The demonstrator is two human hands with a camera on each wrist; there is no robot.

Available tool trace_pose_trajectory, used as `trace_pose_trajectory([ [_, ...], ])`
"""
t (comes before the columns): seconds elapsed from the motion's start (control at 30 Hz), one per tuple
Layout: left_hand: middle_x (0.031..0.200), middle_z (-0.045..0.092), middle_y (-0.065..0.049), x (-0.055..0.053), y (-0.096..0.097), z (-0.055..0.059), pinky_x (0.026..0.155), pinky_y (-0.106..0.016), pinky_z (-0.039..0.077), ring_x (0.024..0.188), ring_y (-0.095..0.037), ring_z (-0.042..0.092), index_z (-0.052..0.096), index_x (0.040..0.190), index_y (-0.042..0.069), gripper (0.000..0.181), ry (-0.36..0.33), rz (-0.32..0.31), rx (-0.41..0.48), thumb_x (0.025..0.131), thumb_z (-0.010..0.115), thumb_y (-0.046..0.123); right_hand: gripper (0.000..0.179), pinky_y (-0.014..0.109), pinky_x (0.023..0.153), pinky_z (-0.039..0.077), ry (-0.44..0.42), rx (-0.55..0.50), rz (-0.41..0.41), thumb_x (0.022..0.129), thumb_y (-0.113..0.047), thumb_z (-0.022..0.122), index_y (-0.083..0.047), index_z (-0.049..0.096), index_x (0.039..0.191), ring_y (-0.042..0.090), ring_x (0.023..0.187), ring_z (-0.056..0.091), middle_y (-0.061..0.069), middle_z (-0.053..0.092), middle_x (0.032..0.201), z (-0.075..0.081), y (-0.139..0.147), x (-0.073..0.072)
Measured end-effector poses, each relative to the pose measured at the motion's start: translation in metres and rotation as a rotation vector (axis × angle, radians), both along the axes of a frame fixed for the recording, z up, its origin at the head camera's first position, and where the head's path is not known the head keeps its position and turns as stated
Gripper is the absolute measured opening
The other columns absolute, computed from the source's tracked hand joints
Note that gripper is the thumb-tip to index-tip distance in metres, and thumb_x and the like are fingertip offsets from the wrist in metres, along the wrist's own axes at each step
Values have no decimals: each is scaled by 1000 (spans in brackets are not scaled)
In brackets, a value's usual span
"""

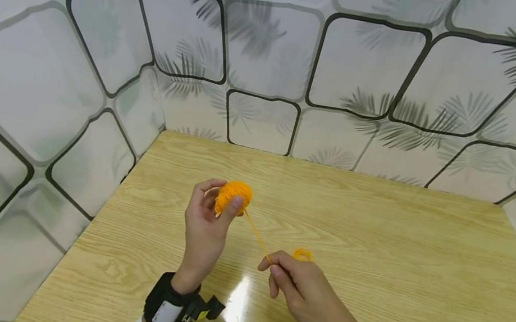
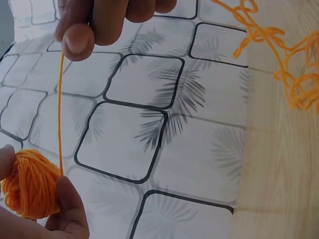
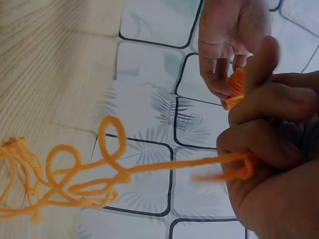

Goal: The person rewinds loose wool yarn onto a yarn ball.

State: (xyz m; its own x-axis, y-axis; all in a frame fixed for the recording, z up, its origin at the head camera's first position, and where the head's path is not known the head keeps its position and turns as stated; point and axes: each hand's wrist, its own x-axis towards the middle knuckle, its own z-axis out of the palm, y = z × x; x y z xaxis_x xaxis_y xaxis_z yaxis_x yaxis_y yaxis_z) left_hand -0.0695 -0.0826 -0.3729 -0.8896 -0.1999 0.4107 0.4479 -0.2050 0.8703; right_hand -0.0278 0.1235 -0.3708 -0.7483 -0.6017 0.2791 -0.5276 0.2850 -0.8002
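Note:
My left hand [image 1: 207,226] holds a small ball of orange yarn [image 1: 234,197] between thumb and fingers, above the table. From the ball a taut strand [image 1: 256,233] slants down to my right hand [image 1: 305,291], which pinches it between thumb and forefinger. In the left wrist view the wound ball [image 2: 31,184] shows its layered wraps, with the strand [image 2: 60,114] running straight to the other hand's fingertips. The right wrist view shows yarn passing through the curled fingers [image 3: 259,144] of my right hand, trailing to loose loops [image 3: 84,179].
Loose orange yarn [image 1: 302,254] lies on the wooden table [image 1: 401,253] just beyond my right hand. A patterned wall covering [image 1: 276,50] rises behind the table and along its left side. Each wrist wears a black strap [image 1: 169,306] with a small camera mount.

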Motion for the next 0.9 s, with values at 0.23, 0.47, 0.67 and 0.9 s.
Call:
trace_pose_trajectory([
  [0.23,117,62,-19,-3,-2,-3,79,-28,60,96,-22,64,59,128,-8,33,61,45,-86,96,66,-5,22,20,39,36,-86,-52,-44,109,-13,47,-18,68,111,-1,45,47,-14,56,58,2,1,2],
  [0.47,132,57,-20,-1,1,-5,93,-29,55,113,-24,61,57,135,-8,44,28,-40,-179,92,69,-8,34,16,37,21,-108,-53,-128,106,-20,57,-20,65,73,-6,41,23,-18,33,50,4,-2,5],
  [0.67,133,57,-16,2,2,-6,91,-29,54,112,-26,57,57,138,-1,45,28,-43,-347,95,70,-1,24,18,40,35,-68,4,-31,110,-16,46,-17,66,98,-5,45,39,-17,46,56,7,1,10],
  [0.9,126,52,-13,2,2,-12,89,-40,57,111,-22,56,61,137,11,41,0,-2,-526,97,70,12,21,16,41,36,44,12,-25,109,-7,45,-17,63,113,-10,46,39,-19,47,56,16,4,15],
])
